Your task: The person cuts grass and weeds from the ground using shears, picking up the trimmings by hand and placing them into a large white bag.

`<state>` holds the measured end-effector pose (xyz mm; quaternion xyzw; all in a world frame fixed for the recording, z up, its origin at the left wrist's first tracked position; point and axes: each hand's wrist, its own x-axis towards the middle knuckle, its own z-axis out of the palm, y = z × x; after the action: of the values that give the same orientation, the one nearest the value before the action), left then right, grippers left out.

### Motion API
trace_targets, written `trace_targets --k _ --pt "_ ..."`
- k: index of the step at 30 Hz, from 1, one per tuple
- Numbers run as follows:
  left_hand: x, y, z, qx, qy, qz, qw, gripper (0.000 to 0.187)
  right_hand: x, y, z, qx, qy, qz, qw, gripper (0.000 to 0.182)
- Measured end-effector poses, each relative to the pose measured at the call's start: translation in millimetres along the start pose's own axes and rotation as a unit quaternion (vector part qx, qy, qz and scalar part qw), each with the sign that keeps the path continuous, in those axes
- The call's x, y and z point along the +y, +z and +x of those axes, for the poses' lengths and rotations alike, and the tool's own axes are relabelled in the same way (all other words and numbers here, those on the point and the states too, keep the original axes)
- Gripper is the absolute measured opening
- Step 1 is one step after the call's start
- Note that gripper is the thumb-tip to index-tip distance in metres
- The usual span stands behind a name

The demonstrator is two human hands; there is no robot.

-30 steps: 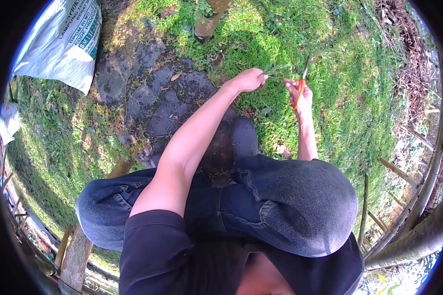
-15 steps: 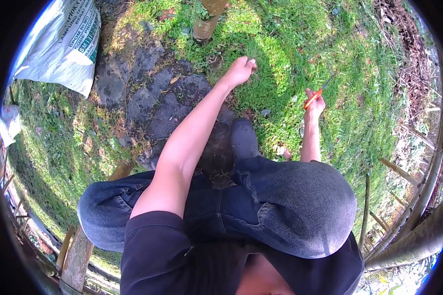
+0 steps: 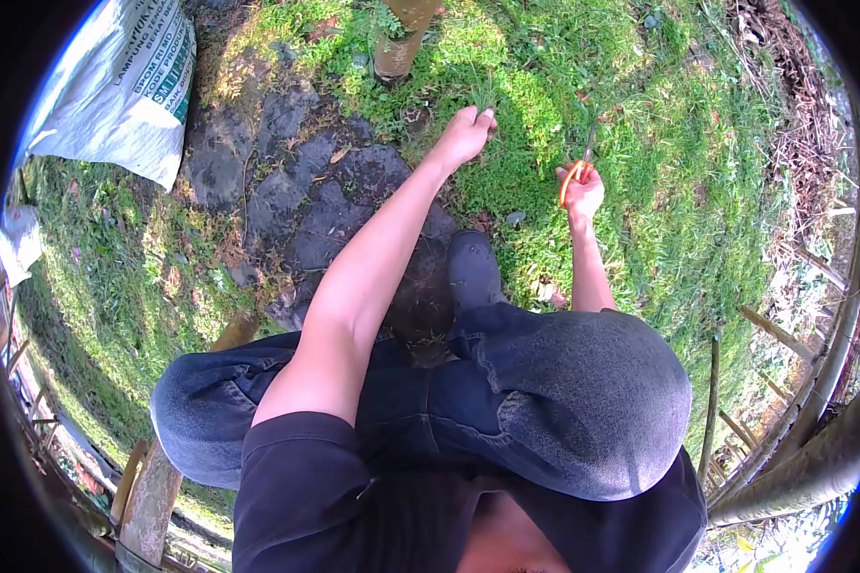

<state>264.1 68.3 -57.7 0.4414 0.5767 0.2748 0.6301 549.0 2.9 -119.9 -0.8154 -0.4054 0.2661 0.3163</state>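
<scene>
Orange-handled scissors [image 3: 573,178] are gripped in my right hand [image 3: 585,195], their dark blades pointing up over the grass [image 3: 669,191]. To the left, my left hand [image 3: 465,136] is closed low over the green plants, and thin grass blades [image 3: 484,95] stick up just beyond its fingers. A gap of green ground lies between the two hands. The scissors do not touch my left hand.
A white printed sack [image 3: 124,95] lies at the upper left beside dark flat stones [image 3: 301,181]. A post [image 3: 403,43] stands ahead of my left hand. My boot [image 3: 474,270] is below it. Wooden poles [image 3: 831,458] run along the right.
My right hand has moved left with the scissors, which have turned from slanting right to pointing nearly straight up. Grass blades now show upright at my left hand, which has hardly moved.
</scene>
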Motion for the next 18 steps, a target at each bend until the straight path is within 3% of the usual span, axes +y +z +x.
trace_targets --k 6,10,18 --pt "-2 0 1 -0.004 0.003 0.001 1.0 0.039 13 19 10 0.001 -0.007 0.057 0.998 0.024" --pt "1 -1 -2 -0.007 -0.008 0.008 1.0 0.039 -14 15 -2 -0.02 0.027 0.19 0.981 0.019" --pt "-4 2 0 -0.021 -0.012 0.001 1.0 0.04 -16 11 0 -0.054 -0.019 0.13 0.99 0.018"
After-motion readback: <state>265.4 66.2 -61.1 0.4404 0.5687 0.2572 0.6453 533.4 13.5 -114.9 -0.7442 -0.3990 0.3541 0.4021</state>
